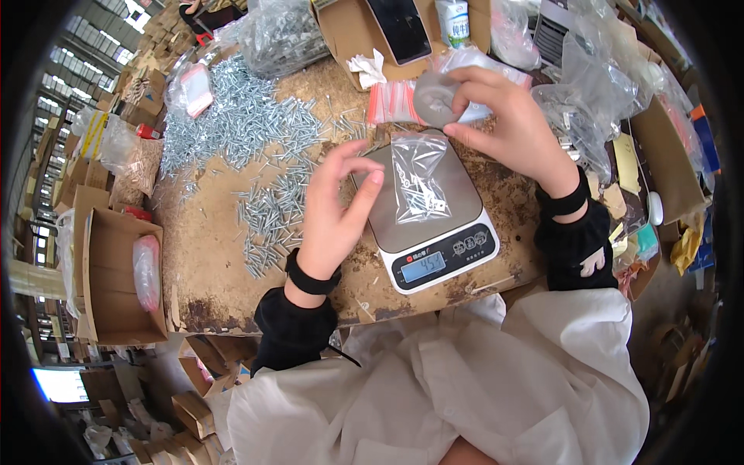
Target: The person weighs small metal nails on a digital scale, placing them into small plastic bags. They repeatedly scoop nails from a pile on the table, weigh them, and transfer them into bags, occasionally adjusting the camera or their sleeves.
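Head view: clear zip bag (419, 180) of screws lies on the scale (434, 225); left hand (333, 209) pinches, perhaps on a screw; right hand (508, 124) grips a grey disc (435, 99).

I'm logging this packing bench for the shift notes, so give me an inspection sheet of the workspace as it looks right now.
Surface: worn chipboard table.
Job's things: small clear bag of screws on the digital scale; loose screws heaped at left.
Clutter: plastic bags, cardboard box.
Grippers: left hand pinching beside the scale; right hand holds a grey disc.
Cables: nothing seen.
Surroundings: warehouse floor, stacked cartons.
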`<state>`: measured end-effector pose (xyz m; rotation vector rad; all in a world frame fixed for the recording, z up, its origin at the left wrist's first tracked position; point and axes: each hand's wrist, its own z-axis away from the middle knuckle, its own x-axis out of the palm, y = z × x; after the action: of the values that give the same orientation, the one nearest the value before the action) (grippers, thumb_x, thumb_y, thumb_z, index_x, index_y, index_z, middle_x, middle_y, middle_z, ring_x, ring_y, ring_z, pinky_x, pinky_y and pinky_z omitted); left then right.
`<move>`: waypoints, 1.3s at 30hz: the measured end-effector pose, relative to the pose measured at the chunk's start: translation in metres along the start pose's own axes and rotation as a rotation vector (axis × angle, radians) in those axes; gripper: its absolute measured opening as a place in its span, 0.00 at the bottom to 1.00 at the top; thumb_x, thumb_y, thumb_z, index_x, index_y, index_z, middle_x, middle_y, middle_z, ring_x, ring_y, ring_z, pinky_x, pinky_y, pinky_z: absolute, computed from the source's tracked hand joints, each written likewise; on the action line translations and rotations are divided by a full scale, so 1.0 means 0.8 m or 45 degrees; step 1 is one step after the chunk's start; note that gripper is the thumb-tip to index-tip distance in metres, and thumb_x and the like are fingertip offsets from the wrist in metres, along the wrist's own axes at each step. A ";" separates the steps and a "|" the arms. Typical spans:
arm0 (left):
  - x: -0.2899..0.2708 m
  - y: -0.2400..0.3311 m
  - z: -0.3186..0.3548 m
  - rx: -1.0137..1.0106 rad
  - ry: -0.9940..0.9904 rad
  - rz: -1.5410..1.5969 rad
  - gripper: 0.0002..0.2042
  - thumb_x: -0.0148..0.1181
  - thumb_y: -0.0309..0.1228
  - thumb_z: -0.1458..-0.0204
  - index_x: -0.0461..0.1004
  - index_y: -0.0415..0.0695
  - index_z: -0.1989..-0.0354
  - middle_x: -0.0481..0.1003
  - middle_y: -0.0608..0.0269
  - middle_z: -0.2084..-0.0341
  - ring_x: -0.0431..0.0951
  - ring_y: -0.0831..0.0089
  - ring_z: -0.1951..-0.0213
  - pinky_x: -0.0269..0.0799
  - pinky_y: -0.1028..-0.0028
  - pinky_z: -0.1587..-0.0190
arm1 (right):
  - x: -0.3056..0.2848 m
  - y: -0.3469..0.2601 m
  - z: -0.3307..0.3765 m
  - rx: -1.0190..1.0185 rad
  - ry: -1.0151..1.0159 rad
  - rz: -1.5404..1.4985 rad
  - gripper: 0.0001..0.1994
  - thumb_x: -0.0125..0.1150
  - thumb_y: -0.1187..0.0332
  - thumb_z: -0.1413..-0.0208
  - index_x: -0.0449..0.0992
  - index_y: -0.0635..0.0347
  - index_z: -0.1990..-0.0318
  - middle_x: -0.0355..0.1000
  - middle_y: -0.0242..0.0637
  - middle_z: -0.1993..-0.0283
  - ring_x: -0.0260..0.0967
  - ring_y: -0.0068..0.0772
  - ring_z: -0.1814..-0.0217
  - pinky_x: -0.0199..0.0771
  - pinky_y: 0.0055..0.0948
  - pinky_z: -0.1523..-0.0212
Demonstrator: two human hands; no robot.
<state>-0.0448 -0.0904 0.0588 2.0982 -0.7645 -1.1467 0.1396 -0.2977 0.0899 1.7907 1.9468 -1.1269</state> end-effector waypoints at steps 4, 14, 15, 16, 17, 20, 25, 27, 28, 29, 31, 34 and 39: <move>0.023 -0.002 -0.007 -0.098 -0.173 0.100 0.28 0.65 0.30 0.43 0.62 0.36 0.36 0.81 0.65 0.62 0.77 0.76 0.53 0.66 0.71 0.43 | 0.007 0.005 0.006 0.020 -0.018 0.010 0.13 0.72 0.64 0.53 0.74 0.60 0.68 0.75 0.44 0.50 0.72 0.53 0.49 0.73 0.42 0.50; -0.003 0.031 -0.019 0.140 0.012 0.372 0.23 0.63 0.17 0.48 0.68 0.37 0.42 0.73 0.70 0.69 0.68 0.79 0.64 0.64 0.76 0.51 | 0.012 0.001 0.004 -0.021 -0.273 -0.015 0.12 0.71 0.66 0.57 0.73 0.60 0.73 0.74 0.43 0.64 0.72 0.51 0.57 0.71 0.43 0.54; -0.006 0.028 -0.017 0.164 0.044 0.361 0.23 0.63 0.17 0.48 0.68 0.37 0.42 0.73 0.69 0.69 0.68 0.79 0.63 0.64 0.76 0.51 | 0.018 -0.001 0.006 -0.082 -0.324 -0.069 0.12 0.71 0.65 0.57 0.73 0.59 0.73 0.74 0.42 0.64 0.72 0.51 0.57 0.70 0.43 0.53; -0.009 0.025 -0.015 0.188 0.076 0.349 0.23 0.63 0.17 0.48 0.68 0.37 0.42 0.73 0.69 0.69 0.69 0.79 0.62 0.64 0.76 0.51 | 0.024 -0.007 0.007 -0.116 -0.353 -0.146 0.12 0.71 0.64 0.57 0.73 0.58 0.74 0.74 0.40 0.64 0.72 0.50 0.56 0.70 0.43 0.51; -0.012 0.024 -0.012 0.211 0.109 0.336 0.23 0.63 0.17 0.47 0.68 0.37 0.41 0.73 0.69 0.69 0.69 0.78 0.62 0.65 0.75 0.51 | 0.025 -0.014 0.006 -0.044 -0.506 -0.188 0.13 0.72 0.63 0.58 0.73 0.58 0.72 0.74 0.39 0.61 0.72 0.49 0.53 0.69 0.45 0.44; -0.013 0.024 -0.006 0.317 0.156 0.330 0.12 0.66 0.17 0.50 0.77 0.37 0.57 0.77 0.62 0.68 0.75 0.71 0.62 0.70 0.67 0.49 | 0.029 -0.028 0.013 -0.016 -0.520 0.007 0.18 0.74 0.59 0.60 0.75 0.56 0.64 0.74 0.37 0.56 0.72 0.46 0.48 0.59 0.56 0.34; -0.017 0.042 0.002 0.447 0.115 0.342 0.06 0.68 0.18 0.52 0.79 0.38 0.67 0.79 0.58 0.69 0.78 0.65 0.64 0.73 0.60 0.49 | 0.007 -0.065 -0.006 -0.130 -0.375 -0.192 0.27 0.76 0.52 0.60 0.76 0.54 0.54 0.74 0.36 0.50 0.71 0.43 0.43 0.50 0.61 0.29; -0.018 0.044 0.007 0.434 0.129 0.329 0.06 0.68 0.19 0.51 0.78 0.38 0.66 0.79 0.58 0.69 0.78 0.63 0.64 0.74 0.60 0.51 | -0.001 -0.072 -0.008 -0.256 -0.321 -0.335 0.19 0.73 0.55 0.53 0.77 0.56 0.59 0.76 0.35 0.56 0.74 0.40 0.50 0.55 0.56 0.30; -0.018 0.046 0.010 0.420 0.135 0.332 0.06 0.67 0.19 0.51 0.78 0.38 0.66 0.79 0.58 0.70 0.78 0.62 0.65 0.74 0.60 0.51 | -0.002 -0.071 -0.005 -0.307 -0.285 -0.394 0.16 0.72 0.57 0.52 0.77 0.56 0.62 0.76 0.35 0.59 0.75 0.39 0.52 0.57 0.54 0.32; -0.019 0.046 0.012 0.407 0.140 0.335 0.06 0.67 0.20 0.51 0.77 0.38 0.66 0.79 0.58 0.70 0.78 0.62 0.65 0.74 0.60 0.52 | -0.002 -0.072 -0.003 -0.358 -0.249 -0.452 0.13 0.72 0.59 0.50 0.78 0.57 0.64 0.76 0.34 0.62 0.75 0.39 0.55 0.60 0.53 0.33; -0.018 0.045 0.013 0.411 0.121 0.319 0.05 0.65 0.20 0.49 0.75 0.37 0.66 0.78 0.56 0.70 0.77 0.60 0.65 0.74 0.62 0.55 | 0.004 -0.079 0.002 -0.340 -0.069 -0.420 0.08 0.70 0.66 0.50 0.77 0.58 0.70 0.74 0.33 0.71 0.76 0.37 0.66 0.72 0.47 0.43; -0.016 0.048 0.014 0.421 0.105 0.313 0.03 0.62 0.20 0.48 0.74 0.37 0.67 0.77 0.54 0.70 0.77 0.60 0.67 0.73 0.64 0.57 | 0.006 -0.078 0.004 -0.346 0.042 -0.370 0.07 0.71 0.68 0.51 0.77 0.58 0.71 0.74 0.32 0.73 0.75 0.37 0.70 0.79 0.42 0.52; -0.023 0.043 0.020 0.481 0.074 0.276 0.02 0.58 0.20 0.47 0.73 0.35 0.68 0.76 0.51 0.71 0.77 0.61 0.69 0.73 0.67 0.62 | 0.010 -0.083 0.008 -0.350 0.060 -0.450 0.07 0.70 0.69 0.50 0.77 0.57 0.71 0.74 0.32 0.73 0.74 0.37 0.71 0.79 0.40 0.53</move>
<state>-0.0739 -0.1029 0.0867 2.2668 -1.2248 -0.8716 0.0741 -0.2923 0.1040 1.3805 2.3779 -0.8608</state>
